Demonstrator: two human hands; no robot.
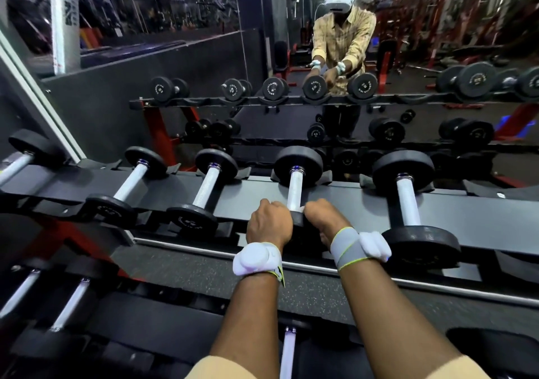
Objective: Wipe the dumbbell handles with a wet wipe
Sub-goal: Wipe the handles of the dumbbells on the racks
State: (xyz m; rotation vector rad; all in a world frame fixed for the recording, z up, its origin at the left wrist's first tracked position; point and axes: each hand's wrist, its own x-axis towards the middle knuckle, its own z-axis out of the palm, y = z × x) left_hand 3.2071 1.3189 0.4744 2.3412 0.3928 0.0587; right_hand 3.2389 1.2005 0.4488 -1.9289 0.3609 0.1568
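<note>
Gym mirror (204, 57) dead ahead, black rack (250, 203) under it, and straight to the action. The left hand (269, 227) is curled tight over the near head of the dumbbell (297, 164), fingers wrapped out of sight over the rim. The right hand (325, 221) matches it on the other side of that head, knuckles up, also clamped on. A pale sliver (302, 208) peeks out at the right thumb. It could be the wipe, but I can't tell from here. White wrist bands (256, 259) sit strapped behind both hands.

Out from the hands now: the handle (295, 190) runs from the near head to the far one, pale, fully exposed, nobody on it. The dumbbell lies in its cradle on the rack's top rail. Left of it sit smaller dumbbells (208, 186); right of it, a bigger dumbbell (408, 200). Beyond it, the mirror shows the person leaning in over the same weight.

My read: the hands are steadying or turning the weight, and the handle is not yet being wiped. To do it well, one hand should pin the head so the bar can't roll. The other should wrap the wipe right round the handle and run it end to end. Then rotate the dumbbell to catch the underside and the knurling at both collars.
</note>
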